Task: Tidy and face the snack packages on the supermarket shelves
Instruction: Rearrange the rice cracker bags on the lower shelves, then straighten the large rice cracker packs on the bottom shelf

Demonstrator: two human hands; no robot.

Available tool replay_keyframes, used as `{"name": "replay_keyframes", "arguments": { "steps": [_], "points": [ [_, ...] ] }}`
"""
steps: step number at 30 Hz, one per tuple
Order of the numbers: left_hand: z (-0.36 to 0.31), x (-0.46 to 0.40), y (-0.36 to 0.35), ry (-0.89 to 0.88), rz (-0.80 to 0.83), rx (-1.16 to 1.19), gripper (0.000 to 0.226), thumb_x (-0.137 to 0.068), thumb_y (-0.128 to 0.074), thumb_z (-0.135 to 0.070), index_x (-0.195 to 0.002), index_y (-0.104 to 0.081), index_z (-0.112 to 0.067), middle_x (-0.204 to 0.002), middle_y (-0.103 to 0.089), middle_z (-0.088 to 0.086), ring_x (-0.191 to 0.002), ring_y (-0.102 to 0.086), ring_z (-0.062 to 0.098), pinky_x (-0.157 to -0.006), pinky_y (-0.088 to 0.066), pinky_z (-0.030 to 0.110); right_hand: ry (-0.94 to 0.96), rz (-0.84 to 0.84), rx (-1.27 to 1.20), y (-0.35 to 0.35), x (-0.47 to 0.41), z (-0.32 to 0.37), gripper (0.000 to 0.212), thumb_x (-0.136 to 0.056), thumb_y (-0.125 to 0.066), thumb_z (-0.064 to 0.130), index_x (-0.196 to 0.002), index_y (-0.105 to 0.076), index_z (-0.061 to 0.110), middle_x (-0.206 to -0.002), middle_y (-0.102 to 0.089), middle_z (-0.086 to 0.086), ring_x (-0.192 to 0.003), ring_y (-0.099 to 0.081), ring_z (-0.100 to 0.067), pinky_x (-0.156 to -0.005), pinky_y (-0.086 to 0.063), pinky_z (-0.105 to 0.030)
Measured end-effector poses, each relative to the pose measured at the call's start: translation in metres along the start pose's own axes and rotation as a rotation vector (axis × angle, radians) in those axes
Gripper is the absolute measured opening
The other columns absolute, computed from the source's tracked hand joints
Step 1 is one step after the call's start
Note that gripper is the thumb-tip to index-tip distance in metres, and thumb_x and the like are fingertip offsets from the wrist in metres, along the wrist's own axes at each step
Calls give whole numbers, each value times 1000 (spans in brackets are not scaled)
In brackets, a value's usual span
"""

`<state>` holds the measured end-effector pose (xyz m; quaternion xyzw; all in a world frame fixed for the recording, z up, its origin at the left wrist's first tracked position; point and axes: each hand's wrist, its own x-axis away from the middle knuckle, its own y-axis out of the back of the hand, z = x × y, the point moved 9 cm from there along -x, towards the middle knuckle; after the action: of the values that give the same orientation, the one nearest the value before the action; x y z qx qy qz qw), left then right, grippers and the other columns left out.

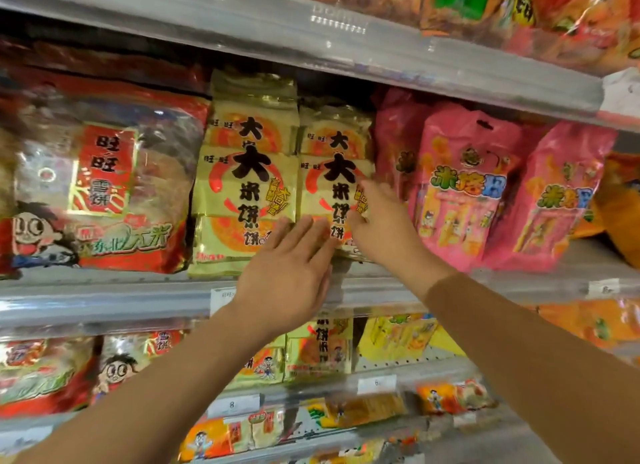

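Observation:
Two stacks of gold rice-cracker packages stand side by side on the middle shelf [104,290]. The left gold package [246,186] faces front, and the right gold package [330,172] sits slightly further back. My left hand [287,269] lies flat with straight fingers against the lower front of both gold packages. My right hand [377,221] presses the right gold package's lower right part with straight fingers, its thumb on the front face.
Large red snack bags [104,186] stand left of the gold packages, and pink bags [464,190] stand to the right. The upper shelf edge [346,44] hangs just above. Lower shelves hold more gold, yellow and orange packs [398,335] with price tags.

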<state>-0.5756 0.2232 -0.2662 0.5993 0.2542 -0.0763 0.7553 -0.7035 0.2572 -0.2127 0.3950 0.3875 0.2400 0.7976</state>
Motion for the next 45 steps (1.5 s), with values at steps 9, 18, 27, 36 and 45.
{"name": "replay_keyframes", "arguments": {
  "steps": [9,18,27,36,45],
  "points": [
    [-4,3,7,-13,-157,-45,48,-100,-33,-32,-136,-55,-10,-147,-46,17,-138,-41,35,-116,-23,55,131,81,-39,-16,34,-2,53,-103,-40,25,-152,-24,20,-162,10,-4,-148,-3,-18,-113,-7,-20],
    [-18,51,-4,51,-314,-95,45,-101,-39,-23,-140,-49,-4,-144,-49,18,-130,-48,37,-111,-31,52,378,-79,95,-21,113,-30,46,-98,-46,24,-142,-46,12,-153,-31,0,-144,-25,-18,-120,-5,-30],
    [-20,51,-4,180,-264,-120,43,-98,-39,-20,-137,-51,-7,-141,-52,11,-130,-47,34,-112,-28,50,483,-172,127,-32,120,-36,51,-101,-39,26,-150,-30,11,-158,-24,-11,-146,-14,-30,-119,5,-39],
    [-38,102,-29,80,-211,-68,53,-92,-42,-2,-145,-40,-3,-150,-31,34,-140,-25,53,-115,-17,63,375,42,38,-105,192,-77,61,-97,-47,16,-152,-22,14,-161,0,-13,-147,13,-25,-119,5,-43],
    [-20,355,-187,697,358,734,32,-85,-59,2,-114,-69,-6,-111,-71,12,-102,-66,31,-90,-52,38,-107,810,-193,-283,368,-112,59,-93,-51,5,-148,-34,17,-158,-23,-1,-139,-32,-15,-108,-19,-12]
  ]
}}
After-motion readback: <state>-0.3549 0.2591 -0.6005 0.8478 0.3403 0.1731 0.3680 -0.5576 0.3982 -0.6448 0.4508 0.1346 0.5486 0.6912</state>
